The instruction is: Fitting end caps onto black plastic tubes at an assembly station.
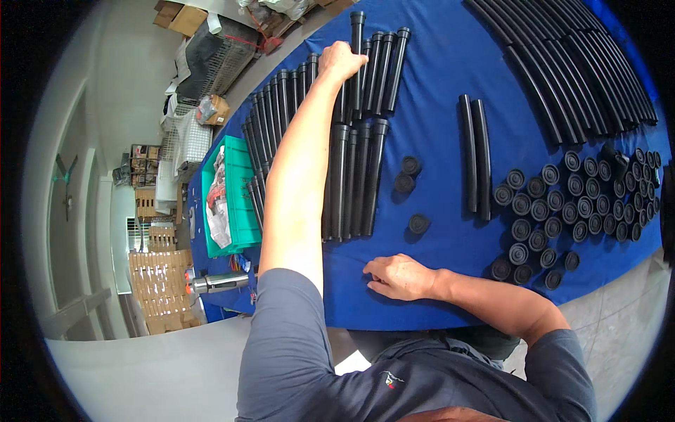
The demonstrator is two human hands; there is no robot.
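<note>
My left hand (342,62) reaches to the far side of the blue-covered table, closed on a black tube (358,32) with a wider cap on its far end. That tube sticks out a little beyond the row of capped black tubes (387,70) around it. A nearer row of capped tubes (373,169) lies beside my left forearm, which hides part of the rows. Close to the table's near edge, my right hand (401,276) rests on the cloth, fingers loosely bent and apart, with nothing visible in it. Three loose round black caps (419,224) lie beyond it.
Two uncapped black tubes (474,158) lie right of the middle. Many round black caps (555,204) cluster at the right, below a bank of uncapped tubes (569,70). At the left stand a green crate (242,200) with plastic-wrapped contents and a silver cylindrical tool (221,283).
</note>
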